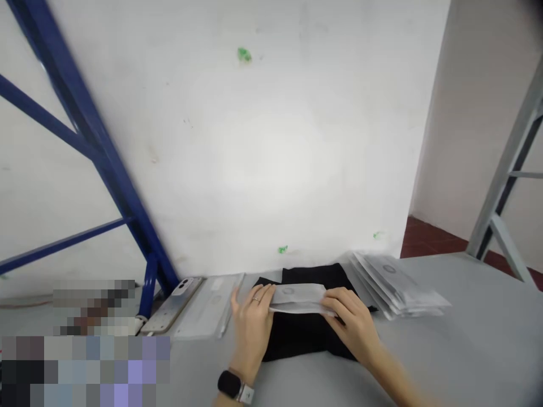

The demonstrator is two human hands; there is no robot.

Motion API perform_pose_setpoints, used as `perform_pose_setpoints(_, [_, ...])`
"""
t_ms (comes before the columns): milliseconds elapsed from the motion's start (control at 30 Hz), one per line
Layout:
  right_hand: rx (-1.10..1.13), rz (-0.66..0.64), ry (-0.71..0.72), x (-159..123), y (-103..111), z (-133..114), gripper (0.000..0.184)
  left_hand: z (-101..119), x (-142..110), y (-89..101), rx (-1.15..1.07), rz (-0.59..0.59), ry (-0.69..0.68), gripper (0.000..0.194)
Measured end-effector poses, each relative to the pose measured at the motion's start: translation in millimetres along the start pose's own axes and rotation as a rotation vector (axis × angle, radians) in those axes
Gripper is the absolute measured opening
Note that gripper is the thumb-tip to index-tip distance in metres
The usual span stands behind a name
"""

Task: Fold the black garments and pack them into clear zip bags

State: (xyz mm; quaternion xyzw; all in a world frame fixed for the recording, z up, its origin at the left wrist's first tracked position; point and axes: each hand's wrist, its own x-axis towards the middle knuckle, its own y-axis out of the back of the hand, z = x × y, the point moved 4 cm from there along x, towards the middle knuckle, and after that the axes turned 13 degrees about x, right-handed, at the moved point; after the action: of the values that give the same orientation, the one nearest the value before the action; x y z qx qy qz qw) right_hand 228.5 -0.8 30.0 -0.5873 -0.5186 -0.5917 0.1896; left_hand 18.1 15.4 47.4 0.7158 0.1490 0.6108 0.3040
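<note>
A folded, frosted plastic bag (299, 295) with a round print lies between my hands, above a piece of black fabric (301, 333). My left hand (254, 316), with a ring and a watch on the wrist, pinches the bag's left end. At its right end, my right hand (350, 316) has its fingers closed on the edge. The black fabric is spread on the grey table under the bag, partly covered by my hands. What the bag holds inside, if anything, I cannot make out.
Several similar frosted bags (394, 282) are stacked to the right. More flat clear bags (207, 305) lie at left, beside a phone (176, 302) with a cable. A white wall (271, 141) stands behind the grey table (462, 333); a blue metal frame (110, 152) rises at left.
</note>
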Motion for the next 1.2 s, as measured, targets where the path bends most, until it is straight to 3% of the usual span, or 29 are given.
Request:
perform_pose_setpoints(233, [0.241,-0.081,-0.242,0,3,3,0.014,-11,0,-4.8,0.019,-0.086,0.044,0.044])
perform_pose_setpoints(367, [0.346,-0.047,-0.337,-2,2,4,0.016,-16,-3,-13.4,0.035,-0.129,0.05,0.043])
perform_pose_setpoints(600, [0.234,-0.043,-0.252,-4,2,5,0.022,-11,-2,-30.0,-0.02,-0.162,-0.033,0.038])
perform_pose_setpoints(733, [0.072,-0.181,-0.173,-2,1,-2,0.025,15,1,-16.0,-0.12,-0.128,-0.189,0.043])
perform_pose_setpoints(867, [-0.063,-0.292,-0.056,-5,-6,-12,0.027,48,-1,4.1,-0.272,-0.089,-0.324,0.015])
perform_pose_setpoints(933, [-0.104,-0.322,-0.019,-7,-10,-15,0.028,58,-3,8.6,-0.309,-0.069,-0.363,0.011])
perform_pose_setpoints(1067, [-0.135,-0.326,-0.019,-8,-12,-11,0.029,57,-2,7.6,-0.271,-0.063,-0.346,0.018])
perform_pose_setpoints(1200, [-0.149,-0.269,-0.09,-3,-2,1,0.032,38,5,4.8,-0.149,-0.073,-0.327,0.019])
